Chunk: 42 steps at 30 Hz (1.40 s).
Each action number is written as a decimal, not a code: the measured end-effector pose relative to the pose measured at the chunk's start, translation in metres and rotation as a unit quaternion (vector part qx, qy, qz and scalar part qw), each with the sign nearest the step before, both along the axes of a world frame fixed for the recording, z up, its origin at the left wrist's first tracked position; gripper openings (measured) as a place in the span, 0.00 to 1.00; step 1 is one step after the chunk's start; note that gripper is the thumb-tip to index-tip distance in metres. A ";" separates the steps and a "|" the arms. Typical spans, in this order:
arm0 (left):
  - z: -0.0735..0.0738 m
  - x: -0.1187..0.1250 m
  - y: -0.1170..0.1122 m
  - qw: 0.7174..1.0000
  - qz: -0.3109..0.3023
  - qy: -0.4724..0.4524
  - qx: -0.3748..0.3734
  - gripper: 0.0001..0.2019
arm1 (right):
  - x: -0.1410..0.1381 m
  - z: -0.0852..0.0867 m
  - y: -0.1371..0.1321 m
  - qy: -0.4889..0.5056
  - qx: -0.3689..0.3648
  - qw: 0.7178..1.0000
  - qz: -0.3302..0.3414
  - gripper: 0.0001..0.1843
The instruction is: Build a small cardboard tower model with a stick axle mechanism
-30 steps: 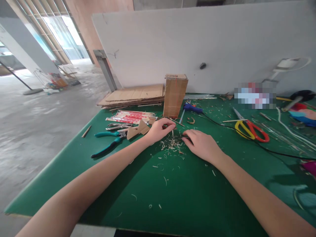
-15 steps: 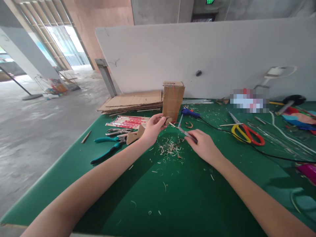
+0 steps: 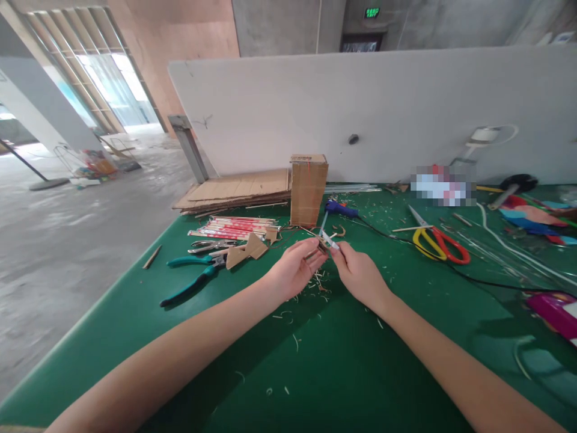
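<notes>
My left hand (image 3: 295,267) is closed on a small brown cardboard piece (image 3: 323,247) with a thin wooden stick (image 3: 334,235); the fingers hide part of both. My right hand (image 3: 363,276) grips a utility knife (image 3: 330,241), whose blade end lies against the held piece. Both hands meet above the green table (image 3: 342,373), close together. Pale wood shavings (image 3: 321,281) lie scattered beneath them. Just beyond stands an upright cardboard box (image 3: 308,192), with a blue glue gun (image 3: 341,208) to its right.
Teal-handled pliers (image 3: 192,288), cardboard scraps (image 3: 247,251) and red-wrapped chopsticks (image 3: 237,227) lie to the left. Flat cardboard sheets (image 3: 238,186) are stacked behind. Red-and-yellow scissors (image 3: 439,243) and a black cord (image 3: 487,282) lie right. A white board (image 3: 270,114) closes off the back.
My left hand has moved right and nearer with the cardboard piece, and its palm has turned up. The knife has come in close against it. The view has shifted slightly.
</notes>
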<state>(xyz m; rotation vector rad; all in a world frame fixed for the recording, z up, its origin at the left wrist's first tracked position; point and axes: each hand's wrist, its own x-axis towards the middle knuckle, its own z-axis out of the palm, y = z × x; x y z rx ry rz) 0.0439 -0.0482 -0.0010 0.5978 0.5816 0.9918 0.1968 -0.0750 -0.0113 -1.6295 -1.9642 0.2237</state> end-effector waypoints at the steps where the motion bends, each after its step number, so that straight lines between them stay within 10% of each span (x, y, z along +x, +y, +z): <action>1: 0.000 0.000 -0.003 1.000 -0.018 0.005 0.014 0.05 | 0.001 0.001 0.001 -0.011 -0.005 1.000 0.000 0.15; 13: -0.007 -0.036 -0.013 0.987 -0.081 0.127 0.064 0.07 | 0.001 0.009 0.014 -0.080 -0.056 0.988 0.118 0.21; 24: -0.007 -0.025 -0.010 0.966 -0.148 0.198 0.077 0.09 | 0.002 -0.008 0.013 -0.183 -0.016 0.981 0.054 0.20; 42: -0.023 -0.022 -0.013 0.924 -0.040 0.298 0.238 0.15 | -0.003 -0.007 0.016 -0.068 -0.040 0.996 -0.040 0.23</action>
